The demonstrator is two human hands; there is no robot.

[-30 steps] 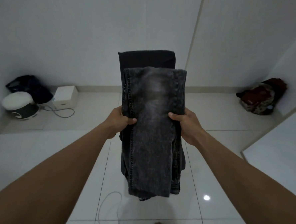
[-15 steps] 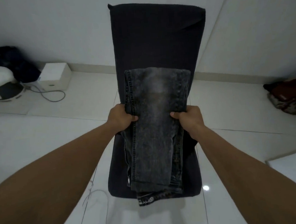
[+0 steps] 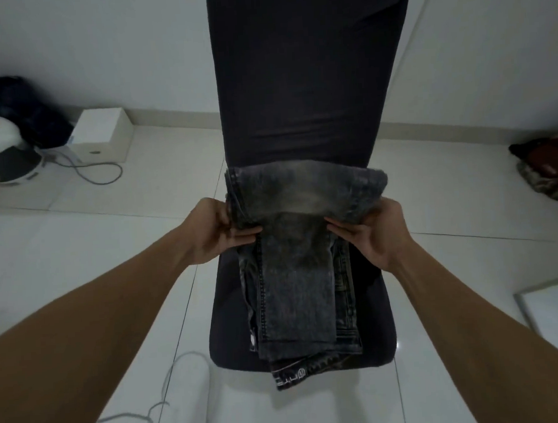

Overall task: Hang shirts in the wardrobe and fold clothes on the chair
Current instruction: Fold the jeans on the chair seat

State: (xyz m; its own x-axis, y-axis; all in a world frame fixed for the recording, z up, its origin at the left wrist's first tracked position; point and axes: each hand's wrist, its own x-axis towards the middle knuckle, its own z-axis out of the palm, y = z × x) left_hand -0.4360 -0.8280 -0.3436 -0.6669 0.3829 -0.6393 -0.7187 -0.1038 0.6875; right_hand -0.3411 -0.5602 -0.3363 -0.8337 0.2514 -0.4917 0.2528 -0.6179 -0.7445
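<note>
A white tiled floor [image 3: 110, 254] fills most of the frame, and a tall dark fabric-covered chair [image 3: 308, 78] stands at its centre, the backrest running off the top edge. Folded grey washed jeans [image 3: 294, 275] lie lengthwise on the chair's seat; their far end is doubled over in a thick fold at the base of the backrest, and their near end hangs a little past the front edge of the seat. Both bare forearms reach in from the bottom corners. The left hand [image 3: 217, 231] grips the left edge of the jeans just below the fold, its thumb lying on top of the cloth. The right hand [image 3: 374, 235] grips the right edge at the same height, thumb on top and fingers tucked under. At the right edge of the frame sits a dark reddish bundle [image 3: 549, 168], possibly clothes, though it is too blurred to be sure. At the upper left a round white-lidded appliance [image 3: 0, 156] sits near a white box [image 3: 101, 134], with a grey cable [image 3: 99, 171] looping between them. A pale cord [image 3: 170, 381] curls on the floor at the lower left.
</note>
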